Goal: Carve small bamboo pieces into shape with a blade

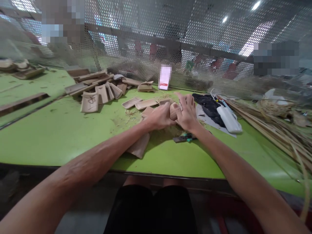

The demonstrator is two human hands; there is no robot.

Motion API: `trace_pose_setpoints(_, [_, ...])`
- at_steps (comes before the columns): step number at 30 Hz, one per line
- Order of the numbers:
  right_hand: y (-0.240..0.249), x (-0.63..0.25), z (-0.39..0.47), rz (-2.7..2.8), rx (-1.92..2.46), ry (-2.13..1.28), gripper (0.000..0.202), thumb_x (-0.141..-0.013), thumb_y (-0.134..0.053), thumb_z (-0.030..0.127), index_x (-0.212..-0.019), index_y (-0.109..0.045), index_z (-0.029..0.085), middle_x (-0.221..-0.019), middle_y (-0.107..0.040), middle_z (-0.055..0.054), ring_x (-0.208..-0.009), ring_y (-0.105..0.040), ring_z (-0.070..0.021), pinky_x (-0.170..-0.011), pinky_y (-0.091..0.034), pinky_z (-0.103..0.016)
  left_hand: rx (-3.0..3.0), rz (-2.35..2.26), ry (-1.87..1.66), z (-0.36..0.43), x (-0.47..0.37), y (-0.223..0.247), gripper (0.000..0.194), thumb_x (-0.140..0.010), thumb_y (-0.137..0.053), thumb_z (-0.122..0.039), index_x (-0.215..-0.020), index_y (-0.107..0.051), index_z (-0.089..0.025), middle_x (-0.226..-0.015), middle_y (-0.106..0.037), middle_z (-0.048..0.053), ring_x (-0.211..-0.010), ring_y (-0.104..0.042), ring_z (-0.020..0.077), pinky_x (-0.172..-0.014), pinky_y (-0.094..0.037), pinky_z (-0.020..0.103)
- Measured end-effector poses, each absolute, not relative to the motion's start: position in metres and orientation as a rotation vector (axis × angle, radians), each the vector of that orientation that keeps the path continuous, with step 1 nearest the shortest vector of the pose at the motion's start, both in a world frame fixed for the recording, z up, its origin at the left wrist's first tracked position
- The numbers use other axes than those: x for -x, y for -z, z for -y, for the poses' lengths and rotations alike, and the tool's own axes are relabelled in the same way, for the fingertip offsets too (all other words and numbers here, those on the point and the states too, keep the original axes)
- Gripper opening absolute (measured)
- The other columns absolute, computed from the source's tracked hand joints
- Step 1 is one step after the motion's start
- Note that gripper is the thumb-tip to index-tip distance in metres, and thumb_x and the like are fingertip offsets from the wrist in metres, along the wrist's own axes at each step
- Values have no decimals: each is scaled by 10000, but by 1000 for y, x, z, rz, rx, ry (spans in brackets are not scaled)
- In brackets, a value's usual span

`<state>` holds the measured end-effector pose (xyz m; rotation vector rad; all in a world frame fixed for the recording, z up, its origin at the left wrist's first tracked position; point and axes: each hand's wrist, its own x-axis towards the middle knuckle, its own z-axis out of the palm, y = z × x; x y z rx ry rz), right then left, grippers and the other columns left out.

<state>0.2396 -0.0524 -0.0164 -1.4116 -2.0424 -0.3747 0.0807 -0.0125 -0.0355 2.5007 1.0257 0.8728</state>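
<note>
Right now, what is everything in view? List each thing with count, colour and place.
wooden piece: one, tan, gripped between both hands at table centre
curved wood pieces: many, tan, piled far left of centre
loose wood pieces: several, tan, beyond the hands
phone: one, white, leaning on the mesh screen
dark cloth: one, black, right of the hands
hand tool: one, dark with green, under right wrist
cane strips: many, straw-coloured, far right
table: one, green
left hand: on the piece
right hand: on the piece

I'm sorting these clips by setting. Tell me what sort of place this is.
Probably a craft workshop for bamboo or wood: a green workbench strewn with curved wooden pieces, long strips, and a perforated metal screen behind. Both hands grip one piece.
</note>
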Motion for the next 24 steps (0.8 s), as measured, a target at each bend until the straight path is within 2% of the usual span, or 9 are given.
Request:
trace_pose_setpoints(5, [15, -230, 56, 2111, 1375, 365, 617, -1049, -235, 594, -1508, -460, 248, -1195, -498, -155, -1145, -476, -354, -1012, -430, -597, -2460, -967, -903, 13, -82, 35, 249, -813, -652, -393, -896, -496, -217, -918, -612, 87, -784, -606, 234, -649, -506, 372])
trace_pose_setpoints(9, [15, -231, 55, 2021, 1413, 330, 578, -1063, -228, 553, -1503, -461, 260, -1164, -490, -141, -1129, -480, -336, -1011, -437, -568, -2454, -1012, -927, 13, -81, 36, 362, -749, -719, -433, -942, -510, -208, -898, -634, 84, -776, -615, 248, -657, -515, 392])
trace_pose_setpoints(15, [20, -230, 63, 1997, 1427, 295, 581, -1063, -284, 505, -1519, -457, 192, -1195, -461, -163, -1169, -465, -338, -1057, -422, -550, -2510, -999, -891, 15, -80, 39, 327, -748, -694, -423, -923, -521, -206, -843, -639, 72, -737, -622, 243, -638, -500, 377])
trace_pose_setpoints(18, [17, -231, 66, 2005, 1419, 236, 573, -1064, -277, 505, -1517, -459, 206, -1202, -480, -159, -1174, -480, -337, -1061, -423, -556, -2499, -1057, -859, 17, -79, 34, 358, -741, -706, -455, -925, -529, -205, -847, -655, 79, -747, -637, 258, -635, -501, 377])
trace_pose_setpoints(21, [10, -239, 63, 2004, 1315, 157, 540, -1060, -285, 503, -1511, -451, 257, -1202, -521, -138, -1172, -502, -328, -1062, -429, -571, -2373, -1158, -875, 19, -78, 26, 446, -727, -730, -461, -1039, -555, -196, -935, -694, 103, -817, -671, 294, -676, -520, 394])
trace_pose_setpoints(24, [4, -252, 57, 1946, 1172, 38, 522, -1038, -357, 476, -1504, -435, 252, -1220, -545, -129, -1137, -535, -304, -1038, -466, -555, -2240, -1203, -908, 20, -76, 20, 530, -730, -737, -441, -1157, -560, -181, -1032, -714, 121, -894, -692, 321, -728, -540, 416])
